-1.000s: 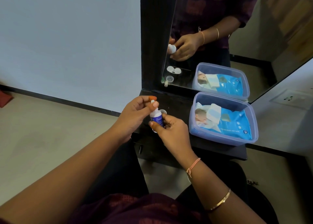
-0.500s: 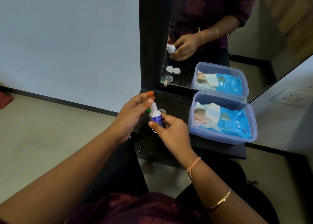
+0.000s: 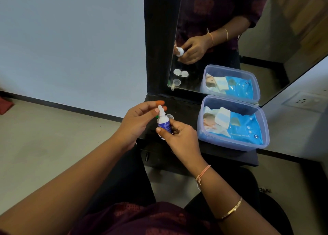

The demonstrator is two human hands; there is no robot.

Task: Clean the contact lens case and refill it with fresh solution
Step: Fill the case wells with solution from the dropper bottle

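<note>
Black shelf (image 3: pixel 185 108) lay beneath your fingers; your right hand (image 3: pixel 179 142) gripped the bottle (image 3: pixel 164 123), fingers curled round its body; your left hand (image 3: pixel 136 122) pinched its nozzle between thumb and fingertips.

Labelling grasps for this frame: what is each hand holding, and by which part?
Both hold the solution bottle. The right hand grips its lower body, and the left hand pinches the white nozzle at the top.

Right hand (image 3: pixel 179 138) gripping bottle (image 3: pixel 164 123), left hand (image 3: pixel 140 117) fingertips pinching its tip, both forearms angled inward
</note>
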